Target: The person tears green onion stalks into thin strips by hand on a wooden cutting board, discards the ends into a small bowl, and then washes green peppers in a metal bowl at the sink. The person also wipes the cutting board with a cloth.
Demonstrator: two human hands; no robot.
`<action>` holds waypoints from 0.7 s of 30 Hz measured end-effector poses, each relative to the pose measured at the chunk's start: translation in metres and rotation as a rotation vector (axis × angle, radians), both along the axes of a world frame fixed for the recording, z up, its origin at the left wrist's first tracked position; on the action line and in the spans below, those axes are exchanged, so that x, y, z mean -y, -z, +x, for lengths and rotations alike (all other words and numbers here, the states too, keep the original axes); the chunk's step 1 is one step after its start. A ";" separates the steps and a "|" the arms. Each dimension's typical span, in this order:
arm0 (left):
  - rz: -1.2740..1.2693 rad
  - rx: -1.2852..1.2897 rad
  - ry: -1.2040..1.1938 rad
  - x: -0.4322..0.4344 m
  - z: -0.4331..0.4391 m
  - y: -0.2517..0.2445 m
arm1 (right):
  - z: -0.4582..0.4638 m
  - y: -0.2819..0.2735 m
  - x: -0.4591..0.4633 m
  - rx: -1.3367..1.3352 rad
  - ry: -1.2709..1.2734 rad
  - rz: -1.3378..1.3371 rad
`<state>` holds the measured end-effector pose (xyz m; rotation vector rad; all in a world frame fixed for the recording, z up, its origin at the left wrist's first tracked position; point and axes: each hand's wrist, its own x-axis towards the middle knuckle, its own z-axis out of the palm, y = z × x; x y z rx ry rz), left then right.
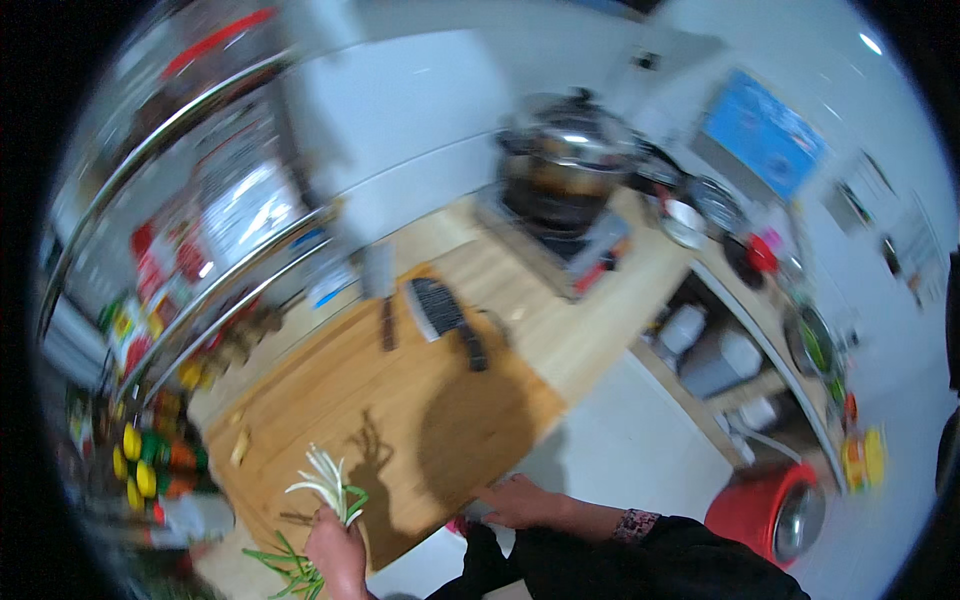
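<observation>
My left hand grips a bunch of scallions over the lower left of a wooden cutting board. Their white ends point away from me, and the green leaves hang below my fist. By the board's near edge is my right hand; its fingers are blurred, and I cannot tell whether they touch the board. A dark-bladed cleaver lies across the far part of the board. Beside it is a second cleaver with a brown handle. A small pale piece, possibly ginger, rests near the left edge.
A lidded steel pot stands on a cooktop at the back. Left of the board are a metal rack with packages and several yellow-capped bottles. Pans and bowls line the right counter. A red bin stands on the floor.
</observation>
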<state>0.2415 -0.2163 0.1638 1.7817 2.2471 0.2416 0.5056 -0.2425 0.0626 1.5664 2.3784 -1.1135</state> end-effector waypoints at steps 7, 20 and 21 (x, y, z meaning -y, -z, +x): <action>0.045 -0.037 0.446 0.007 0.124 -0.041 | 0.101 -0.050 0.087 0.029 0.346 -0.086; 0.081 0.026 1.125 0.122 0.423 -0.053 | 0.355 -0.084 0.359 0.211 1.054 -0.142; 0.094 0.045 1.195 0.129 0.440 -0.057 | 0.372 -0.086 0.368 0.216 1.092 -0.137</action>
